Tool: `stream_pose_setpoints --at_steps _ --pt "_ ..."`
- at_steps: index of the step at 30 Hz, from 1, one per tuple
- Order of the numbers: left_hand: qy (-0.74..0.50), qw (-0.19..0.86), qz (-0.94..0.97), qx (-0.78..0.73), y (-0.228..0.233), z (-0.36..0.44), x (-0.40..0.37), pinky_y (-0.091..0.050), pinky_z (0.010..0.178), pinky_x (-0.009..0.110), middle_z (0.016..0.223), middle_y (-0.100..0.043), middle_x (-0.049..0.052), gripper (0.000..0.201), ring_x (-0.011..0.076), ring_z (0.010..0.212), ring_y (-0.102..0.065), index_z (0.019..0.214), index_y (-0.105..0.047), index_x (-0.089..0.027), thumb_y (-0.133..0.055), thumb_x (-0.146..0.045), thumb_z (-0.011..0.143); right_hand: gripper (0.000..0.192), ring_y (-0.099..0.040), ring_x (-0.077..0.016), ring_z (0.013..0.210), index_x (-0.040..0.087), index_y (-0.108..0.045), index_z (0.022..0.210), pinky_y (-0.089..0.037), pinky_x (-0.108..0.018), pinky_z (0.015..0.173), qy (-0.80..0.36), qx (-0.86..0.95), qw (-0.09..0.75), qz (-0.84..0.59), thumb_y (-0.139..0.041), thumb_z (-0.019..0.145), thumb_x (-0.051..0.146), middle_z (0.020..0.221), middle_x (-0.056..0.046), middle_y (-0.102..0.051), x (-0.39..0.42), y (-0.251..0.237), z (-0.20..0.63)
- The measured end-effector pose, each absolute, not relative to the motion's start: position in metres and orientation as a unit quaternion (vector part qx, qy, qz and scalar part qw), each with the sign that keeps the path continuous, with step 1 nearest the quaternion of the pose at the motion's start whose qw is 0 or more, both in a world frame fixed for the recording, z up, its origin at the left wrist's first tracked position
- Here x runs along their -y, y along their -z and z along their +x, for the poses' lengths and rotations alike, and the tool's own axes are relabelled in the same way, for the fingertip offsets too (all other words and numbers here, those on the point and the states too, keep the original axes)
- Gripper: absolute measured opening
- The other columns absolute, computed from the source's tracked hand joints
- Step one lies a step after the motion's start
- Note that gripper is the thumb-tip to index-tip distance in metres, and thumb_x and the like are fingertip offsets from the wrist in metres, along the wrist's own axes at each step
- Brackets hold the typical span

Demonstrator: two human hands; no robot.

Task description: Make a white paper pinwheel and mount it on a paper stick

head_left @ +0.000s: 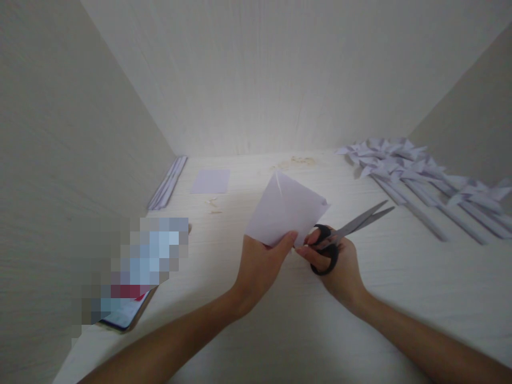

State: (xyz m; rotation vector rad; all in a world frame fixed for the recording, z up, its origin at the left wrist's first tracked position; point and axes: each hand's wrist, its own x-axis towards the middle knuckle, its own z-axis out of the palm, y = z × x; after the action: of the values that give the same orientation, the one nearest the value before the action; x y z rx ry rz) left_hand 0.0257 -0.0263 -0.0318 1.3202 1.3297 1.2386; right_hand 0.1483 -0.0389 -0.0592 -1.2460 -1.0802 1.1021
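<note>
My left hand grips a pale square sheet of paper, its thumb pressed on the near edge. One slit runs in from the paper's far corner, and the right corner looks slightly bent. Black-handled scissors hang on my right hand, fingers through the loops, blades pointing away to the right and a little apart. The fingertips of that hand are pinched at the paper's near corner, beside my left thumb. What the pinch holds there is too small to make out.
Several paper pinwheels on rolled paper sticks lie at the right. Another paper square and a bundle of paper sticks lie at the far left. A partly blurred phone rests nearer. Small thin bits lie on the white table; walls enclose it.
</note>
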Motion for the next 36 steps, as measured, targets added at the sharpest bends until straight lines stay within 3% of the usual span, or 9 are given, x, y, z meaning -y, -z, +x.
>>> stream_pose_setpoints --at_steps 10,17,24,36 --pt "-0.496 0.439 0.541 -0.518 0.032 0.026 0.028 -0.046 0.073 0.024 0.066 -0.065 0.002 0.017 0.0144 0.079 -0.058 0.077 -0.063 -0.015 -0.057 -0.026 0.066 0.025 -0.038 -0.0063 0.042 0.017 -0.046 0.055 -0.029 -0.019 0.039 -0.428 0.474 0.536 -0.551 -0.07 0.054 0.023 0.047 0.006 -0.044 0.037 0.056 0.148" --pt "-0.501 0.473 0.521 -0.504 0.037 0.029 0.027 -0.047 0.068 0.025 0.078 -0.066 0.002 0.019 0.0134 0.073 -0.059 0.082 -0.062 -0.015 -0.056 -0.023 0.066 0.026 -0.035 -0.0054 0.04 0.017 -0.046 0.056 -0.026 -0.019 0.037 -0.442 0.463 0.542 -0.545 -0.07 0.054 0.026 0.045 0.007 -0.043 0.038 0.058 0.148" --pt "-0.495 0.521 0.502 -0.482 0.044 0.028 0.026 -0.046 0.075 0.028 0.065 -0.064 0.001 0.019 0.0155 0.082 -0.058 0.08 -0.062 -0.016 -0.057 -0.027 0.066 0.025 -0.032 -0.0044 0.038 0.017 -0.046 0.055 -0.024 -0.018 0.035 -0.449 0.457 0.545 -0.54 -0.07 0.054 0.023 0.043 0.008 -0.041 0.037 0.059 0.148" --pt "-0.486 0.565 0.465 -0.478 0.053 0.019 0.02 -0.046 0.072 0.028 0.075 -0.065 0.003 0.029 0.0176 0.081 -0.059 0.085 -0.06 -0.016 -0.062 -0.031 0.06 0.023 -0.032 -0.0035 0.039 0.016 -0.046 0.056 -0.022 -0.017 0.035 -0.5 0.445 0.542 -0.508 -0.069 0.055 0.018 0.043 0.008 -0.041 0.036 0.062 0.151"
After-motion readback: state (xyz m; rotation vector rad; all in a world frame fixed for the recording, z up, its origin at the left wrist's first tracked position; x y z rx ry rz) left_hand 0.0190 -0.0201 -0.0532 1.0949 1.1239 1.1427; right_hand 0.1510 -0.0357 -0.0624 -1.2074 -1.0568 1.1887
